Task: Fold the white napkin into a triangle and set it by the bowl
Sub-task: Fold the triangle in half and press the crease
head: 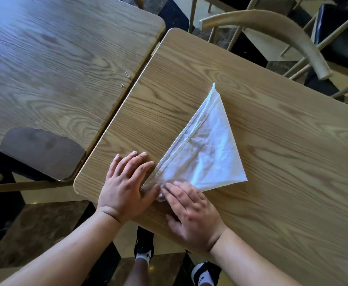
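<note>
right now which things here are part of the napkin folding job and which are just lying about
Part of the job:
- white napkin, already a triangle
- left hand and right hand, pressing its near corner
- table under it

Just lying about:
- second table
- chair

No bowl is in view.

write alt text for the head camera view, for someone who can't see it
A white napkin, folded into a triangle, lies on a wooden table; the left hand and right hand press flat on its near corner. A second table adjoins on the left. No bowl is visible.
</note>
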Demonstrator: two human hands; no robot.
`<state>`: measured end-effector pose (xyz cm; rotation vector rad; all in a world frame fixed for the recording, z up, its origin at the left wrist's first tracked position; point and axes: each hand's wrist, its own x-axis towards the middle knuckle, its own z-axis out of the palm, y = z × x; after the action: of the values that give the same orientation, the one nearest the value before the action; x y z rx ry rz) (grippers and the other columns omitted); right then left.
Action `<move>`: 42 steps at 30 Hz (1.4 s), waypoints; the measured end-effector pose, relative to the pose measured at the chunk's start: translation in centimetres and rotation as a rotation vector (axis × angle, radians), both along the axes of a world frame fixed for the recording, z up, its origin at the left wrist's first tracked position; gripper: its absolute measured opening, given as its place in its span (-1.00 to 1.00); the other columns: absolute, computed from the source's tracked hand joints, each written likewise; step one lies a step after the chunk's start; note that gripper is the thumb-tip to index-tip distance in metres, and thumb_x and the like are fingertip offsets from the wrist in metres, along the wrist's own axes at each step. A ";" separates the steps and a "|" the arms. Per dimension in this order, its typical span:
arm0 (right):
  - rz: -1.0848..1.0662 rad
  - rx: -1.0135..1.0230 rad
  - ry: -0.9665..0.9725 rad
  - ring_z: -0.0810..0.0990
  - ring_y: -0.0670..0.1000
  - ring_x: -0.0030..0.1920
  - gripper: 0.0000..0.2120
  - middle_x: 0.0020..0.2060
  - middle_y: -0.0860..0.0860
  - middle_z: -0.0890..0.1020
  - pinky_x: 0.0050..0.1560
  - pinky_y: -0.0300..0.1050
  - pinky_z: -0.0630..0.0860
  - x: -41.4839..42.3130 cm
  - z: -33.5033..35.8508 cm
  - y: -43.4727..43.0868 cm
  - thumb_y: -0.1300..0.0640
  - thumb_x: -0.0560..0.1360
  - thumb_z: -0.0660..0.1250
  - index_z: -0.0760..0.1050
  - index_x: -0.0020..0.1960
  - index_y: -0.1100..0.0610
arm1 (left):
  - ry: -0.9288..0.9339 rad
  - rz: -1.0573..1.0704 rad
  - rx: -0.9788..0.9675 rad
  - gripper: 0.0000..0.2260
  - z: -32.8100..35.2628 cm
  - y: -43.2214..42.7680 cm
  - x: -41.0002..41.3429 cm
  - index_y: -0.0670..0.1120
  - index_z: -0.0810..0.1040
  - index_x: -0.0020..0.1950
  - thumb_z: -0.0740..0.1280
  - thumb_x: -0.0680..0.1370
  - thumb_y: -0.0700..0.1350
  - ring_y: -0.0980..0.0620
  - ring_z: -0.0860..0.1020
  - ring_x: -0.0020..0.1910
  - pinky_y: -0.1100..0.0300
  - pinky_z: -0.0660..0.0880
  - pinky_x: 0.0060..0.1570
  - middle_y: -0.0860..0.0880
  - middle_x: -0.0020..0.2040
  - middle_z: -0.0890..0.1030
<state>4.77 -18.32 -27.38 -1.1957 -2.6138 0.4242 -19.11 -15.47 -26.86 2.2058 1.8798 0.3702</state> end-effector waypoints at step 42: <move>-0.226 0.018 -0.133 0.29 0.11 0.62 -0.22 0.61 0.07 0.34 0.53 0.23 0.28 17.2 -0.8 1.9 -0.12 0.43 0.35 0.35 0.59 0.16 | 0.224 -0.364 -0.154 -0.36 0.1 24.8 12.2 0.29 0.09 0.68 0.04 0.61 0.42 0.04 -0.06 0.71 -0.24 -0.16 0.64 0.08 0.74 0.03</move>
<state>21.99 -16.43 -28.18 -1.5400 -2.5425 0.2852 -6.95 9.30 -26.80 2.4955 1.4920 -0.0855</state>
